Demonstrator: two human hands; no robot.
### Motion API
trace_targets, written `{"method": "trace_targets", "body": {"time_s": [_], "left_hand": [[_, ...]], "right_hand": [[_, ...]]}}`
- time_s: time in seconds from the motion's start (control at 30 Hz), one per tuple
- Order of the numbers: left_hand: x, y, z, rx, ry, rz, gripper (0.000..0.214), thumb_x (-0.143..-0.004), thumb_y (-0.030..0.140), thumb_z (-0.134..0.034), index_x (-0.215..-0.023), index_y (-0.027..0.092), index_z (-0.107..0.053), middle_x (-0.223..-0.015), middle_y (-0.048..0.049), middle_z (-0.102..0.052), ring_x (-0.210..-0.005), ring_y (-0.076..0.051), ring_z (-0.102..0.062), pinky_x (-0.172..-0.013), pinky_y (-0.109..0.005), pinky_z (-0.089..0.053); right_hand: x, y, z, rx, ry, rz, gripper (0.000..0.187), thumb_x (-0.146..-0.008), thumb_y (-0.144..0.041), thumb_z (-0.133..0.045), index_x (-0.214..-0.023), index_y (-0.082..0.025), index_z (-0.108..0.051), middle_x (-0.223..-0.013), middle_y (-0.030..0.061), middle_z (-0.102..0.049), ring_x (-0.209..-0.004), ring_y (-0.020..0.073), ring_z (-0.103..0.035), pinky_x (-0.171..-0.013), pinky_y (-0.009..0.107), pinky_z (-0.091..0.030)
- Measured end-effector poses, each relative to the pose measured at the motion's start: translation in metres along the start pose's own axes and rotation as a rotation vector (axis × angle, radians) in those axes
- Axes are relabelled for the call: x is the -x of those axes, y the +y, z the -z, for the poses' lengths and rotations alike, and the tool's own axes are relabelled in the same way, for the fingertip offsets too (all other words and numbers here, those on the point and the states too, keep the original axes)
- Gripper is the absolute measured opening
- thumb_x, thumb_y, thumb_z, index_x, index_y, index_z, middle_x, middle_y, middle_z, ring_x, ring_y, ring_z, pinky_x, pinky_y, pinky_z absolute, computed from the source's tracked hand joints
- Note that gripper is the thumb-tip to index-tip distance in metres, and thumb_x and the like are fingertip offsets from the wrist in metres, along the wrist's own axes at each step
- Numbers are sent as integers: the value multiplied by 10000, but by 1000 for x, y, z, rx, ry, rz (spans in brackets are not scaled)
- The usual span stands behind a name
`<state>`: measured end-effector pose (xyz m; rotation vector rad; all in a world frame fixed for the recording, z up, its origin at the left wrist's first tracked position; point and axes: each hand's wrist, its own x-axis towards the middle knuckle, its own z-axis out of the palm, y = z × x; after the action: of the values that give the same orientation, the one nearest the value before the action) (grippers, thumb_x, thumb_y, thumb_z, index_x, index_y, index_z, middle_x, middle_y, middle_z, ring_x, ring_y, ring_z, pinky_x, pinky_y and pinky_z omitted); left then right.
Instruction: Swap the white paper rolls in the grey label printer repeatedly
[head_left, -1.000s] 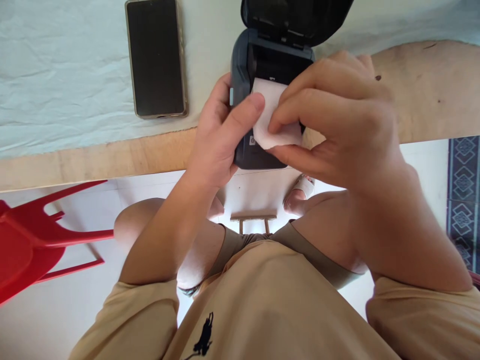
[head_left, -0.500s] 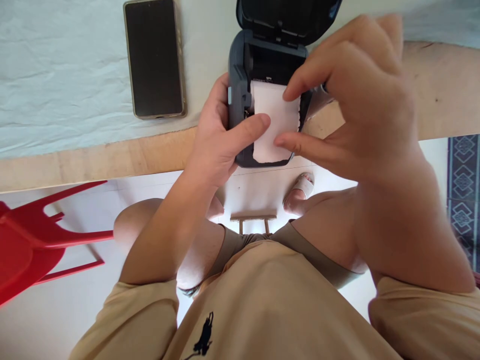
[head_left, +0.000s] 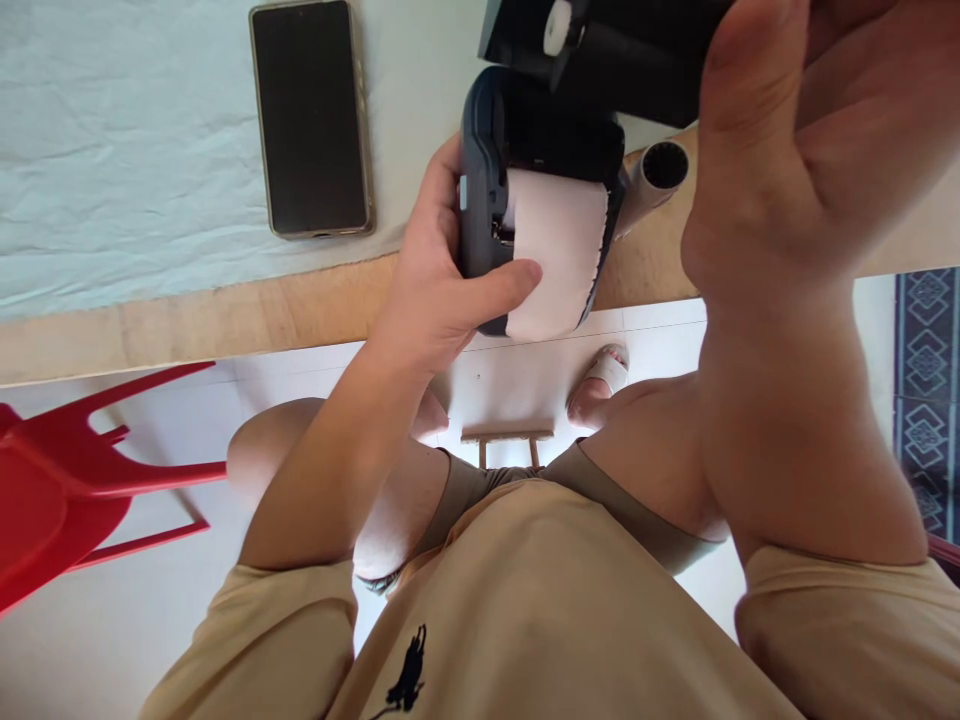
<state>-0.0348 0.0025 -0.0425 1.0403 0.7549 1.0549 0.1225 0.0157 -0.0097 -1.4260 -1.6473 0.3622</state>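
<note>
My left hand (head_left: 442, 270) is closed around the left side of a dark blue-grey portable printer (head_left: 474, 130). Its thumb lies on the white paper strip (head_left: 566, 235), which comes out over the lower part of the printer and has a jagged right edge. At the upper right, my right hand (head_left: 795, 150) grips the printer's raised black lid (head_left: 637, 65), thumb against its right end. The other fingers of that hand are partly hidden or out of frame. A small white round part shows on the lid's inner side.
A phone (head_left: 311, 120) with a dark screen lies on the pale cloth (head_left: 150, 150) to the left. Behind the printer's right side is a pale tube (head_left: 641, 190) with a dark end. The wooden table edge (head_left: 300, 305) runs across; a red plastic chair (head_left: 60, 490) stands lower left.
My right hand has left the paper and moved up to the lid, which has swung towards me. The left hand still holds the printer, its thumb slightly lower on the paper.
</note>
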Motion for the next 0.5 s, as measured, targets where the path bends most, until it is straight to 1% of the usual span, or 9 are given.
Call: {"method": "trace_targets", "body": {"time_s": [0.03,0.1,0.17,0.23,0.27,0.33,0.4,0.5], "left_hand": [[0,0,0,1,3,2,482,-555,106,-589,-959,294,-404,-834,4,-516,-747,-117,-485,-668,-253,-417],[0,0,0,13,14,8,487,-558,80,-576,-968,276,-401,-858,0,-519,-735,-104,-483,-664,-243,-411],[0,0,-1,37,22,2,487,-555,63,-570,-966,264,-403,-868,2,-519,-714,-89,-478,-645,-226,-405],[0,1,-1,64,19,7,483,-551,59,-570,-957,264,-407,-868,8,-520,-712,-86,-484,-645,-222,-409],[0,1,-1,77,13,13,480,-551,62,-571,-954,265,-408,-865,11,-521,-720,-89,-490,-652,-225,-414],[0,2,-2,95,-8,25,471,-558,76,-571,-957,267,-411,-863,12,-529,-742,-98,-508,-671,-236,-423],[0,1,-2,129,-26,11,465,-564,89,-568,-965,265,-413,-859,11,-537,-775,-113,-531,-686,-244,-428],[0,-1,-5,198,2,-34,417,-596,152,-564,-967,266,-410,-858,6,-538,-795,-128,-545,-673,-246,-438]], "right_hand": [[1,-4,2,12,-1,22,342,-722,-398,-331,-905,-124,-425,-859,-21,-492,-792,-55,-478,-654,109,-289],[5,-10,8,83,-38,74,312,-714,-359,-360,-915,-145,-462,-869,-23,-501,-801,-45,-475,-668,113,-302],[7,-11,14,156,-159,171,326,-709,-358,-360,-945,-170,-484,-929,-15,-482,-877,-19,-455,-722,120,-336],[8,-8,17,227,-264,277,333,-687,-377,-382,-928,-180,-498,-935,-1,-462,-929,6,-425,-788,131,-365],[8,-7,18,265,-312,300,337,-674,-395,-393,-922,-191,-496,-937,1,-452,-944,14,-415,-824,145,-375],[9,-4,17,341,-382,284,343,-657,-418,-407,-938,-234,-477,-984,-10,-421,-978,24,-399,-894,190,-376],[9,-4,17,383,-391,259,330,-659,-425,-399,-944,-274,-468,-1017,-24,-396,-980,21,-396,-942,234,-362],[9,-5,17,379,-350,295,302,-672,-425,-374,-914,-283,-484,-983,-27,-411,-939,4,-402,-945,234,-362]]}}
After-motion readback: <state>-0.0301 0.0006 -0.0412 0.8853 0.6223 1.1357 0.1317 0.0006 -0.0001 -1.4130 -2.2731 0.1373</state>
